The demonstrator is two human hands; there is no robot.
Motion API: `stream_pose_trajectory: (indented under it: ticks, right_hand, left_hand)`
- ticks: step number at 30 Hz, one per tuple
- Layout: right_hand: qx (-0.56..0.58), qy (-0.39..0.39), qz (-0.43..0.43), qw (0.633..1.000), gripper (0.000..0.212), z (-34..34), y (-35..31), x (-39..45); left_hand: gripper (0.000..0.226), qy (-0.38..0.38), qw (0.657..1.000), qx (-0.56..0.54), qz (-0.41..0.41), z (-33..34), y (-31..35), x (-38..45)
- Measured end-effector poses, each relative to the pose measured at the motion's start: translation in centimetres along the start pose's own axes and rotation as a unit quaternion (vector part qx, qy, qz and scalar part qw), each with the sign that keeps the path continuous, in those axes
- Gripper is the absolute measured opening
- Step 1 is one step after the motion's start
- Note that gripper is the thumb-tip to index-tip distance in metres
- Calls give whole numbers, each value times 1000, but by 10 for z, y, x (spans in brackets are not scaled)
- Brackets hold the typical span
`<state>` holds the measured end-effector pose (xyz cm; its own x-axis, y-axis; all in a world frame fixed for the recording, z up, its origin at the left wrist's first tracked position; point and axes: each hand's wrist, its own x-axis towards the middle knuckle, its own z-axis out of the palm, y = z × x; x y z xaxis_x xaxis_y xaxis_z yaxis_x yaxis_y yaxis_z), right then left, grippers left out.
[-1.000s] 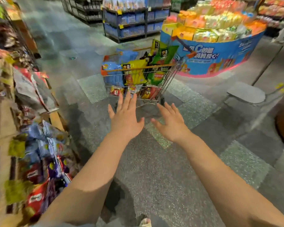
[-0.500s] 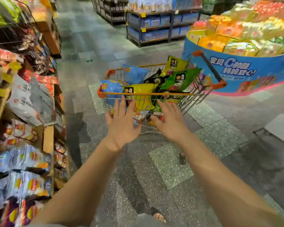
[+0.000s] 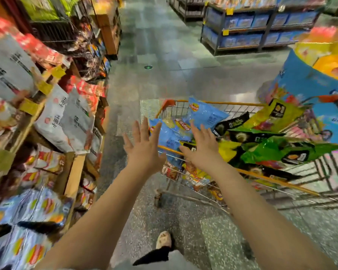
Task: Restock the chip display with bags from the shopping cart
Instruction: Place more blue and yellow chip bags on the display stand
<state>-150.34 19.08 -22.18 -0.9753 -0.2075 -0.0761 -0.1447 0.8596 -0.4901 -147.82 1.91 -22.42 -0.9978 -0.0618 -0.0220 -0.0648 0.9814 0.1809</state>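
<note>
A wire shopping cart with an orange rim stands just ahead of me, piled with chip bags: light blue bags at its near left, green bags and a yellow-green bag to the right. My left hand is spread open in front of the cart's near left corner, holding nothing. My right hand reaches over the near rim, fingers straight, just short of the blue bags. The chip display runs along my left, with white, red and blue bags on wooden shelves.
A round blue promotional stand topped with yellow and orange packs sits right behind the cart. Dark metal shelving with blue packs stands across the aisle. Grey speckled floor stretches ahead. My foot shows below.
I have stepped closer to the cart, which now looms larger and sits to the right. Both open hands have reached its near rim; the right one now extends over it.
</note>
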Motion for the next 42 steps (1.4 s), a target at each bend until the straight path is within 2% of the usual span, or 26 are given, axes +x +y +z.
stream_pose_trajectory:
  ticks: [5,9,15,21,24,29,37,42]
  right_hand:
    - [-13,-12,7,1000,84,-6,21,108]
    - [13,-38,44,998,89,-4,61,164]
    - [24,-116,74,990,90,17,115,234]
    - [-15,-218,35,975,92,48,154,275]
    - [29,-255,44,966,90,65,168,281]
    - [166,-251,108,948,91,91,172,286]
    - [240,-273,191,912,109,124,165,310]
    - [269,-267,230,896,117,137,156,313]
  left_hand:
    - [85,-30,999,28,10,5,-8,107]
    - [87,-81,995,54,13,21,-3,165]
    - [87,-117,988,99,19,44,13,255]
    - [80,-210,966,141,46,77,27,330]
    - [79,-248,956,148,39,104,27,354]
    - [81,-299,949,96,33,141,24,376]
    - [89,-377,925,0,-46,173,12,393]
    - [93,-411,910,-12,-48,175,13,397]
